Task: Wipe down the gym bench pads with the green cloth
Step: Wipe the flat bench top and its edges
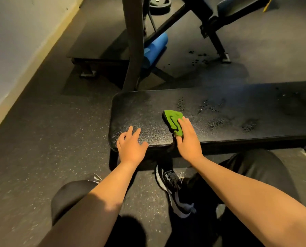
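Observation:
A flat black bench pad runs from the centre to the right edge, with patches of wet droplets on its right half. The folded green cloth lies on the pad near its front edge. My right hand presses flat on the cloth's near right part, fingers together. My left hand rests at the pad's front left corner with its fingers spread, holding nothing.
A grey upright post stands just behind the pad. Behind it lie another black bench pad, a blue foam roller and a black bench frame. A wall runs along the left. My knees and a shoe are below.

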